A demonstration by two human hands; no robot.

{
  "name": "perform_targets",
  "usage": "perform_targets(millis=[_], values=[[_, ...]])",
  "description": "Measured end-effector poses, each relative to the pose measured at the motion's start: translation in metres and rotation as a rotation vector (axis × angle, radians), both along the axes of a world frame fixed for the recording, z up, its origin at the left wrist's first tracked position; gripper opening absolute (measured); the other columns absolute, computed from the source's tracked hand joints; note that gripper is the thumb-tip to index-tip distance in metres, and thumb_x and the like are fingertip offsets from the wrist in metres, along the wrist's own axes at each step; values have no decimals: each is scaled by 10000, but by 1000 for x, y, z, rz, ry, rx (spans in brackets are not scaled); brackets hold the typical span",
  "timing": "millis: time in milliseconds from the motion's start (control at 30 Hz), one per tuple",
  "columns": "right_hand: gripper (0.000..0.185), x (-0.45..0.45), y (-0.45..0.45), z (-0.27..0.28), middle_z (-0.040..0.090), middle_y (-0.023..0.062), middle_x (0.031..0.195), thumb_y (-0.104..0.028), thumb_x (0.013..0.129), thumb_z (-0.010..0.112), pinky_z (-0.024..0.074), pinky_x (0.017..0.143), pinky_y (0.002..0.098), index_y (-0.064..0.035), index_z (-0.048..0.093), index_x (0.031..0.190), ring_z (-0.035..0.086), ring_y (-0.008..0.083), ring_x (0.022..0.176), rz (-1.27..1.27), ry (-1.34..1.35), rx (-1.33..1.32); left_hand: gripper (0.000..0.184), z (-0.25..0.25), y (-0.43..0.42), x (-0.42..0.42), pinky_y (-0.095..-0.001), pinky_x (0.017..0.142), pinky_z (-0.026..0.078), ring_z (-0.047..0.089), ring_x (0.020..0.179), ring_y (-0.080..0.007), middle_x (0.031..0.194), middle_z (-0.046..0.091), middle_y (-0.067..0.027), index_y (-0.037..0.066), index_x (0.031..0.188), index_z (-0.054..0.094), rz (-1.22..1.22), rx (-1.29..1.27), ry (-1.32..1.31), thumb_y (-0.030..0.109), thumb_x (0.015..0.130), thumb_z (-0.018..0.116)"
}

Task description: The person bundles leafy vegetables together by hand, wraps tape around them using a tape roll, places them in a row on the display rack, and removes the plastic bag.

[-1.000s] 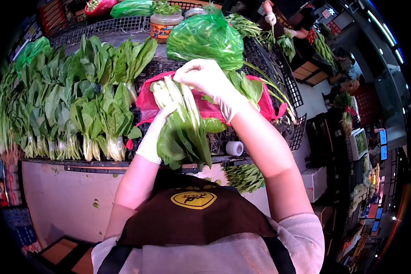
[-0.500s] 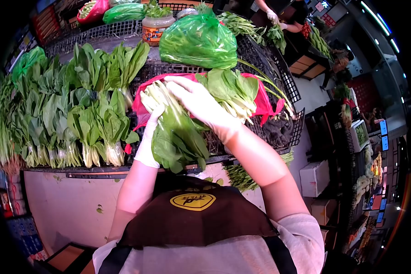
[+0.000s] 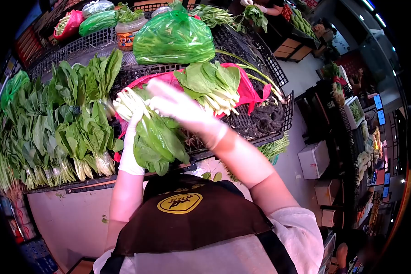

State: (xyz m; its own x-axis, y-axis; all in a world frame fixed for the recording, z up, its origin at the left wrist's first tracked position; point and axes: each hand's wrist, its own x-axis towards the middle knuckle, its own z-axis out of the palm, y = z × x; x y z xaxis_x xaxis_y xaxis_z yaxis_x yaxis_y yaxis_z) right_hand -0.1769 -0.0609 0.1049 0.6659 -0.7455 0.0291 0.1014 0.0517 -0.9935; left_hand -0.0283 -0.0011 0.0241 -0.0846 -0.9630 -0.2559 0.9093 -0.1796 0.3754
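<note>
A bunch of leafy greens with pale stems (image 3: pixel 157 141) is held in my left hand (image 3: pixel 131 137), its stems pointing up and away, its leaves hanging toward me. My left hand wears a white glove and is wrapped around the stems. My right hand (image 3: pixel 180 105), also gloved, is blurred; its fingers look stretched out just beside the stem ends, and I cannot tell if they touch. Behind it, a second bunch of greens (image 3: pixel 212 86) lies on a pink plastic bag (image 3: pixel 249 91) spread on the black crate.
Several tied bunches of greens (image 3: pixel 84 132) stand along the left. A green bag of vegetables (image 3: pixel 176 39) and a jar (image 3: pixel 128 34) sit behind. A black crate edge (image 3: pixel 287 114) is at the right. Another person's gloved hands (image 3: pixel 253 5) hold greens at the back.
My right hand has shifted off the stems' far side and its fingers are spread more. The bunch stays in my left hand. The whole view has turned slightly.
</note>
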Motion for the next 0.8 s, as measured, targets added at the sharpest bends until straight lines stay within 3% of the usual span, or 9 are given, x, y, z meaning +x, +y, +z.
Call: perform_targets(millis=[67,133,200,267,433,500,567,667,800], values=[[743,-45,-27,17,484,268,1332,-477,801,675,401,1022,369,40,487,1301,476,301,1262,-279,424,-526,567,3,4,7,-360,923,490,580,1011,-201,1107,571,-57,70,1273,498,101,-49,-58,307,808,718],[589,-101,-62,0,651,232,1041,-493,764,700,514,844,391,4,642,1075,642,298,992,-569,1151,-974,582,14,15,14,-366,959,468,565,1030,-204,1121,553,-46,76,1312,466,163,-59,-83,301,826,693],[509,-140,-77,-26,679,173,823,-494,734,714,538,699,413,-29,673,936,673,306,790,-541,1416,-826,565,30,22,12,-369,969,459,558,1034,-199,1132,550,-46,84,1330,454,241,-49,-67,296,850,665],[466,-148,-82,-49,678,163,777,-479,724,718,535,703,408,-41,678,878,676,315,772,-426,1501,-819,532,33,22,11,-366,958,457,557,1024,-201,1135,554,-44,82,1323,464,248,-1,-60,290,867,644],[299,-139,-99,-27,669,144,749,-364,763,664,521,682,389,-70,683,814,662,306,713,-809,1090,-853,524,34,18,10,-367,939,465,567,1007,-213,1101,576,-49,70,1309,473,189,-24,-68,249,854,661],[221,-140,-101,12,645,47,674,-247,766,686,491,616,272,-39,696,839,598,127,605,-861,667,-719,554,29,14,10,-370,940,475,573,1029,-229,1101,585,-68,49,1308,469,170,-70,-83,216,825,682],[160,-137,-87,64,655,1,780,-146,781,709,468,705,224,-6,700,857,573,70,716,-743,337,-588,594,18,7,13,-373,942,481,581,1042,-240,1103,593,-86,35,1316,459,110,-135,-148,209,801,699],[184,-129,-55,136,682,32,908,-162,799,721,460,827,226,-4,705,892,605,90,849,-688,378,-600,697,12,0,20,-381,921,504,618,1027,-268,1092,614,-121,6,1346,425,46,-235,-312,194,746,725],[210,-100,-26,184,672,29,856,-200,807,717,464,751,212,-17,702,909,608,81,800,-402,478,-664,809,32,-2,22,-379,962,467,581,1047,-254,1088,595,-107,-6,1374,384,-96,-381,-348,202,688,758]])
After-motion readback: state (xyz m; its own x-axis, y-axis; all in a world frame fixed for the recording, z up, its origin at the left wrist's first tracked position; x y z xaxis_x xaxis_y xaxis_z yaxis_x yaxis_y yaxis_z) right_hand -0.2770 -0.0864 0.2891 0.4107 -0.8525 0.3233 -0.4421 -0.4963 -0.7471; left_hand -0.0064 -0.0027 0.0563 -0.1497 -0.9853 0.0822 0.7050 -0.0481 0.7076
